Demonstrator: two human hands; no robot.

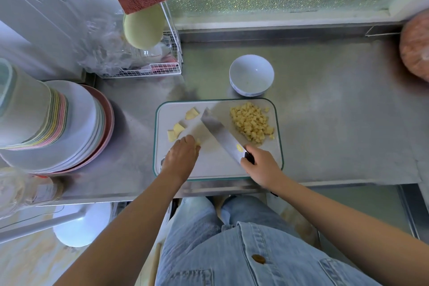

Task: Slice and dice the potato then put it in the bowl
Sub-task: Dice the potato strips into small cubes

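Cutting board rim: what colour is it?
Teal green, edging the white cutting board; clearest in the head view.

Single head-worn wide-angle view, looking steeply down from above onto worktop [325, 123] and board [209, 169], close range; wearer's own torso fills bottom edge.

Beside the cutting board [218, 169], the left hand [181, 153] covers most of a small potato piece [198, 142], so its shape cannot be told, and its fingertips are curled out of sight. The right hand [260, 165] hides nearly all of the knife [220, 133] handle at the board's near edge. Far right of the board, a pinkish round thing [415, 46] is cut off by the edge and too blurred to identify.
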